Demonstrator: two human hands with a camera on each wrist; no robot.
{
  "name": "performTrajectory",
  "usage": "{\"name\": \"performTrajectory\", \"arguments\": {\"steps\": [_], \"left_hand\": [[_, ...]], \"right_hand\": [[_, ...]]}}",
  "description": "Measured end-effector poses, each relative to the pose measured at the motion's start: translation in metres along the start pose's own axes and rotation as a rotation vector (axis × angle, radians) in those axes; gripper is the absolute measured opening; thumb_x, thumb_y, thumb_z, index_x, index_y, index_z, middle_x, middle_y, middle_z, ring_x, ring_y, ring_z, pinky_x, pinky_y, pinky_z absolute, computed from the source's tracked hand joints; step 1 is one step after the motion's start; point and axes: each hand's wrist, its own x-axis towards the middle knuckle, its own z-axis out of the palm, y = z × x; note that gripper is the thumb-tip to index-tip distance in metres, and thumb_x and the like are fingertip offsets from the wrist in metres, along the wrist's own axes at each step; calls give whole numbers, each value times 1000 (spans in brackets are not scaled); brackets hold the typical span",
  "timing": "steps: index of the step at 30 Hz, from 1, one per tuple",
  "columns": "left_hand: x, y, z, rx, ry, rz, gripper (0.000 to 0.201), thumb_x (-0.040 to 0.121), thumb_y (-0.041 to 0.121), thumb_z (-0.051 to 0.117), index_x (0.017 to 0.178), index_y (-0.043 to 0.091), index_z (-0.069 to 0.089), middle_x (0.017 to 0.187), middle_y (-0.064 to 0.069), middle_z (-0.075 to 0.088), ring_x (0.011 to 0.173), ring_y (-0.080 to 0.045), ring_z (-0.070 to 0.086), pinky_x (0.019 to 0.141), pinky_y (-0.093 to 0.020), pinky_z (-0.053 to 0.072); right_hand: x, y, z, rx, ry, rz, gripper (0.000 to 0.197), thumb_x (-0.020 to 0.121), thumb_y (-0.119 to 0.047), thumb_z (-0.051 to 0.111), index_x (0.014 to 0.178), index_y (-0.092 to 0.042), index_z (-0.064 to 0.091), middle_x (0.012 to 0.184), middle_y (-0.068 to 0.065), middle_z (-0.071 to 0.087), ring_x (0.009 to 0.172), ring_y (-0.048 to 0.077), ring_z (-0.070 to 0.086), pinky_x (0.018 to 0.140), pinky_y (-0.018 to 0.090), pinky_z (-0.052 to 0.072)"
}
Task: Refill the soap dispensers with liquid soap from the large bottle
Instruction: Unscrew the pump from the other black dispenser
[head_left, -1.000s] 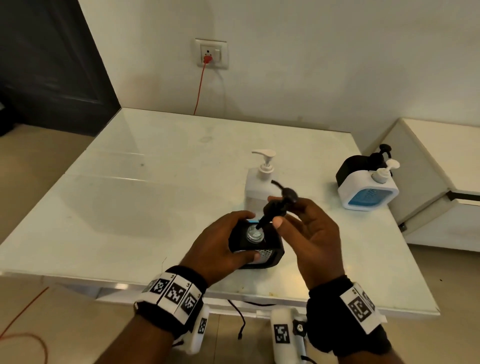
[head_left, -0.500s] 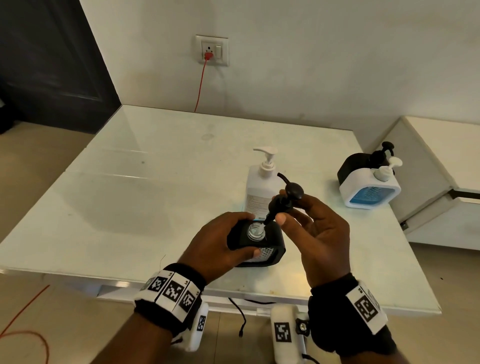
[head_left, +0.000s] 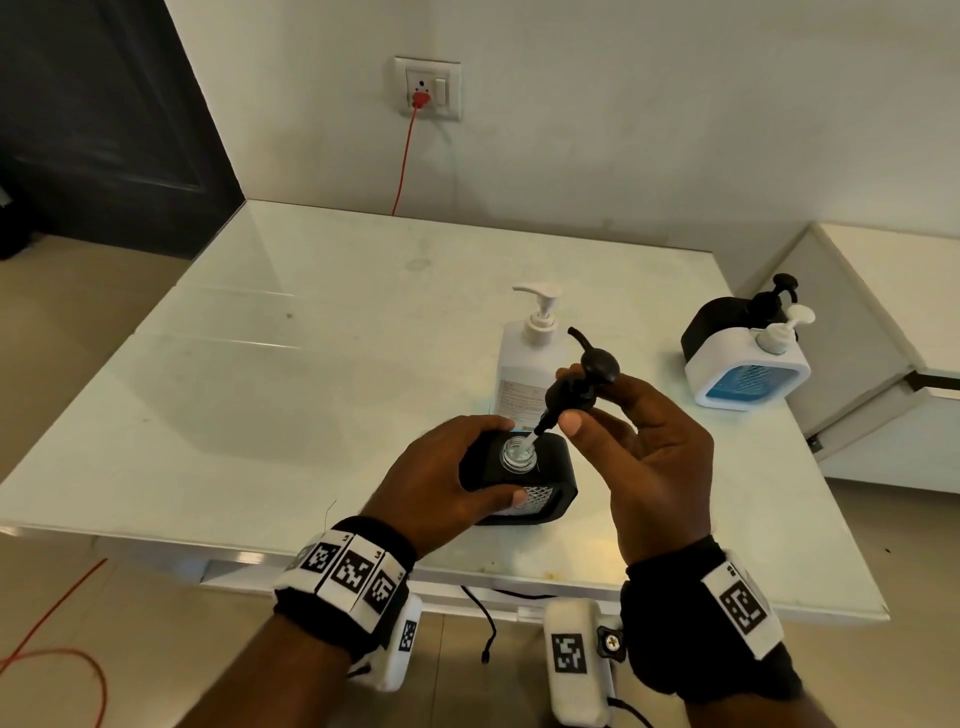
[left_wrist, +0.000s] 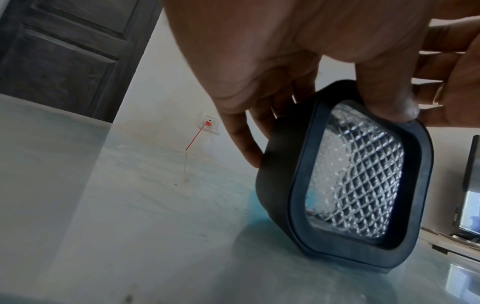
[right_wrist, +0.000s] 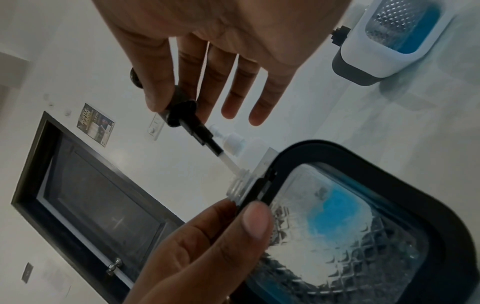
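Near the table's (head_left: 249, 395) front edge, the left hand (head_left: 441, 478) grips the black dispenser (head_left: 550, 483); the right hand (head_left: 644, 447) pinches its pump (head_left: 576, 389), tube in the neck. Soapy glass looks slippery; hold the frame.

Black dispenser (head_left: 519, 475) upright on table, neck open; black pump (head_left: 582, 382) tilted, tube in neck; large white bottle (head_left: 530, 371) just behind.

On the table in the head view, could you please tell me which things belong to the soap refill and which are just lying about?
Part of the job:
- black dispenser, held by the left hand
- black pump, pinched by the right hand, tube still in the neck
- large white bottle
- white dispenser and another black one behind it

Just there:
- wall socket
- red cable
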Motion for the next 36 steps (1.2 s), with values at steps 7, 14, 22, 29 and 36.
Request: {"name": "performTrajectory", "arguments": {"steps": [7, 14, 22, 29, 36], "left_hand": [[0, 1, 0, 2, -4, -8, 65, 81, 34, 87, 137, 32, 54, 131, 12, 61, 120, -8, 58, 105, -29, 51], [0, 0, 0, -3, -5, -12, 65, 81, 35, 87, 138, 32, 54, 132, 12, 62, 121, -8, 58, 105, -30, 51], [1, 0, -1, 2, 2, -3, 61, 80, 36, 88, 133, 33, 57, 128, 15, 63, 117, -5, 58, 101, -21, 49], [2, -5, -3, -22, -19, -3, 65, 78, 38, 89, 129, 41, 49, 127, 18, 62, 116, 0, 58, 98, -16, 48], [3, -13, -8, -20, -17, -7, 65, 70, 55, 87, 122, 45, 50, 122, 25, 61, 116, 11, 55, 97, -18, 48]], "right_hand": [[1, -1, 0, 17, 4, 18, 37, 78, -30, 75, 113, -20, 72, 109, 2, 74, 107, 26, 68, 94, 50, 54], [1, 1, 0, 11, 14, 30, 32, 80, -23, 74, 112, -21, 72, 108, 2, 75, 107, 25, 68, 93, 47, 54], [3, -5, -3, 165, 34, 55, 25, 84, -3, 72, 106, -12, 71, 106, 10, 74, 105, 29, 69, 84, 40, 57], [22, -20, -39, 349, 312, 146, 18, 89, -20, 67, 105, -13, 72, 111, 19, 69, 103, 33, 65, 82, 46, 55], [79, 29, -72, -397, 196, 307, 14, 77, -43, 76, 75, -29, 73, 72, -4, 70, 74, 26, 63, 72, 45, 56]]}}
